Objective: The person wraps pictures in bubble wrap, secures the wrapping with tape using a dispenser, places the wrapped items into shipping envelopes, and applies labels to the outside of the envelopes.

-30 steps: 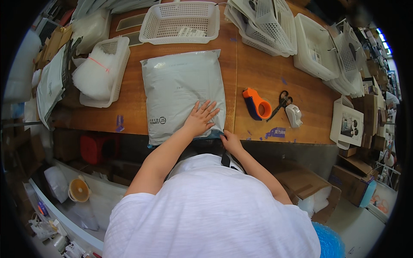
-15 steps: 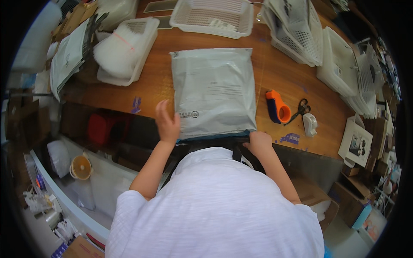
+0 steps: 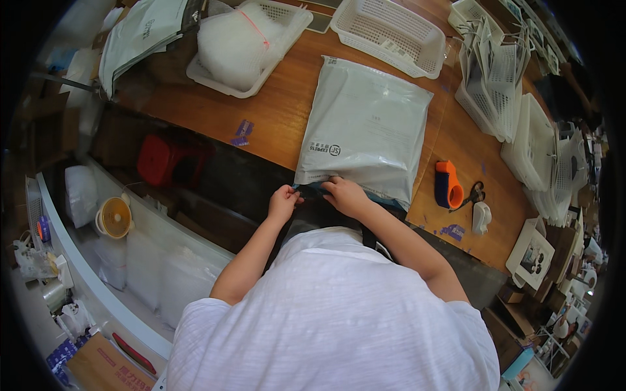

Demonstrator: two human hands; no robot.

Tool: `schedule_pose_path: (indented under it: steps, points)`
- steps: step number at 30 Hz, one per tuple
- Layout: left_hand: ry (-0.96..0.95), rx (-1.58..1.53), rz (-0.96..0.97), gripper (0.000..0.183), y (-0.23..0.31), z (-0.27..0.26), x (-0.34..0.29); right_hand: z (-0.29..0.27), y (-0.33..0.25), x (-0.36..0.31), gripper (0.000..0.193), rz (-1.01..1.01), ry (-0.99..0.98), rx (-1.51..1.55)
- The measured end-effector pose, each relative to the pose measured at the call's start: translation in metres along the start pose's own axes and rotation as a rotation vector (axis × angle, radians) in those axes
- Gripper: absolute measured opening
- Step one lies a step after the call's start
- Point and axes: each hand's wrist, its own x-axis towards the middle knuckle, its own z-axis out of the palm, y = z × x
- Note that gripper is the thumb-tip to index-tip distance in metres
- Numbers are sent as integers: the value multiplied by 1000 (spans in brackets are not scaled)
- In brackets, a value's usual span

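At the table's near edge: both hands working the bag's lip

You're standing at the wooden table (image 3: 270,120), w/ the grey mailer bag (image 3: 368,124) lying flat approx. 1 o'clock from your hands, its near side sitting along the table's edge and a teal strip (image 3: 388,201) showing there. Your L hand (image 3: 283,202) is pinching the bag, thumb to fingers, at its near corner, approx. 7 o'clock on the bag. Your R hand (image 3: 345,195) is gripping the same lip just beside, fingers curling over it. Something dark is showing btwn the hands; can't tell what.

Step in hand, by my read: you're working the lip from that corner, w/ the stretch toward 5 o'clock lying untouched. Next move is prob. calling for a firm L pinch, the lip lying flat, and the R hand pressing evenly toward 5 o'clock. Thin film's likely creasing if you're pulling unevenly.

FYI: the orange-and-navy tape dispenser (image 3: 448,186) is resting at 4 o'clock from the bag, w/ scissors (image 3: 478,191) lying just beyond; neither hand is touching them.
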Motion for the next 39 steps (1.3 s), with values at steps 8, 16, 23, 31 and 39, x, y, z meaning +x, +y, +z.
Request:
schedule_pose_path:
  steps: [8,16,23,31,39]
  points:
    - [-254,22,-87,10,24,-41,10,49,-13,48,17,-140,171,-25]
    - [-151,310,198,9,10,-49,20,54,-24,65,17,-94,222,83]
    - [-147,-96,-63,21,28,-43,12,52,-29,68,11,-113,226,100]
    - [96,107,32,37,19,-35,38,15,-30,41,7,-338,49,506]
    - [18,204,62,40,13,-58,34,-36,112,-331,22,993,-583,-269]
